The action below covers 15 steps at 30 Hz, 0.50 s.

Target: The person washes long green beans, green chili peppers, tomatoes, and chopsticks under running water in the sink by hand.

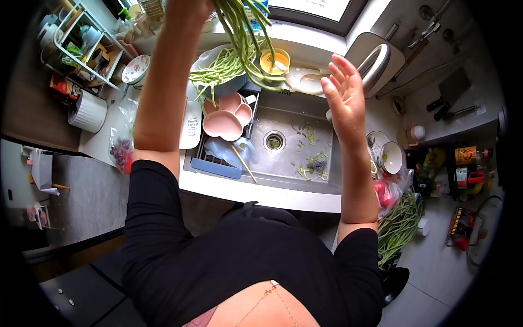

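At the top edge my left hand (192, 5) is raised and mostly cut off by the frame. From it hangs a bunch of long green beans (239, 32), the hand closed on their upper part. Their lower ends droop over a pale bowl (235, 85), in which more long beans (220, 68) lie. My right hand (346, 101) is held up over the right side of the sink (267, 122), by the curved faucet (377, 70). It is empty, fingers stretched and thumb apart. Green bean scraps (309, 136) lie in the sink.
A pink divided plate (226, 122) and a chopstick-like stick (244, 163) rest on the drying rack (215, 168). Behind the sink is a yellow bowl (274, 61). More long beans (400, 226) and a white bowl (390, 157) are at the right.
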Each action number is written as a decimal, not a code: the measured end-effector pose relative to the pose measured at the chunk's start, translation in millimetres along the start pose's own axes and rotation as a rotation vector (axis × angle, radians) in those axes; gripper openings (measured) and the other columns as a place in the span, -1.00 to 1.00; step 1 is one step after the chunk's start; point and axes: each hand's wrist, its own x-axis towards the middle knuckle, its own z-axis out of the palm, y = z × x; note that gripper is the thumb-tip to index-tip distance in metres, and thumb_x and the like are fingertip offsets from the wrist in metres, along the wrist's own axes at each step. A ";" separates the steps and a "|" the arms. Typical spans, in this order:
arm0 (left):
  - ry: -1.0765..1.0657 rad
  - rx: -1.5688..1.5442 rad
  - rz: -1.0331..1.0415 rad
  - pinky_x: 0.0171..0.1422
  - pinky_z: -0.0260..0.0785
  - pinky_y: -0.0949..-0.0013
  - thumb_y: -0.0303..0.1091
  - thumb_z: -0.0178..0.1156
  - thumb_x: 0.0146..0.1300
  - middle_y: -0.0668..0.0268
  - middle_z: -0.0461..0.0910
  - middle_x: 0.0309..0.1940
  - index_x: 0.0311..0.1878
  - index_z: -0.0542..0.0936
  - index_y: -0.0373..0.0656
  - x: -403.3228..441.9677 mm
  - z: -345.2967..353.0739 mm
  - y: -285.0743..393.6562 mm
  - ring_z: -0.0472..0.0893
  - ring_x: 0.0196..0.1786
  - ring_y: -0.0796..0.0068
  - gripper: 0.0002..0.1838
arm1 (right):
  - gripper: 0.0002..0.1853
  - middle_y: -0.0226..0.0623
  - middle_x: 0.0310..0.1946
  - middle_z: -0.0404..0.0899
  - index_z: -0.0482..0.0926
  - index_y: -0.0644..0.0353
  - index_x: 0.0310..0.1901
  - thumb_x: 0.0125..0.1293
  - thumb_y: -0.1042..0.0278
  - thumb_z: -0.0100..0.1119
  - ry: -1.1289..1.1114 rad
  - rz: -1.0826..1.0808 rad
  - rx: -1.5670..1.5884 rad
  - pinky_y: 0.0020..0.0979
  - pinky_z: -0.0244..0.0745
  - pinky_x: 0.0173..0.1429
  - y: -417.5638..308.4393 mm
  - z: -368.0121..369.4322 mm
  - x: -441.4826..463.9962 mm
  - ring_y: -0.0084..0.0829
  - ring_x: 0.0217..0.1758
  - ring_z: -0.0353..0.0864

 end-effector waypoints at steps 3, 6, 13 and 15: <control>0.181 -0.077 0.014 -0.23 0.32 0.43 -0.39 0.08 0.20 0.40 0.38 -0.42 -0.26 0.42 -0.10 30.4 -17.0 -18.4 0.42 -0.36 0.54 -0.92 | -0.54 -0.16 0.13 0.36 0.29 0.30 0.17 0.26 0.39 0.10 -0.034 0.119 0.026 -0.31 0.15 0.34 16.7 -3.9 -17.5 -0.34 0.26 0.30; 0.167 -0.093 0.145 -0.20 0.36 0.38 -0.42 0.10 0.17 0.34 0.42 -0.43 -0.29 0.41 -0.15 56.7 -56.5 -60.2 0.45 -0.36 0.47 -0.91 | -0.62 -0.19 0.13 0.37 0.34 0.30 0.13 0.28 0.44 0.05 -0.042 0.141 0.070 -0.39 0.21 0.29 36.3 -0.2 -21.7 -0.41 0.20 0.35; 0.390 -0.307 -0.252 -0.21 0.46 0.32 -0.54 0.18 0.11 0.23 0.52 -0.45 -0.28 0.44 -0.26 -6.2 -132.7 -188.7 0.54 -0.38 0.39 -0.86 | -0.71 -0.28 0.01 0.47 0.42 0.31 0.04 0.29 0.48 0.06 -0.094 0.421 0.186 -0.50 0.29 0.21 80.3 0.6 -57.6 -0.52 0.08 0.44; 0.667 -0.375 -0.417 -0.22 0.48 0.32 -0.51 0.17 0.14 0.22 0.52 -0.44 -0.28 0.45 -0.26 -31.3 -160.5 -229.7 0.55 -0.37 0.40 -0.88 | -0.73 -0.34 -0.09 0.51 0.45 0.30 0.01 0.29 0.47 0.05 -0.094 0.510 0.176 -0.56 0.33 0.11 83.7 1.6 -64.0 -0.58 -0.01 0.47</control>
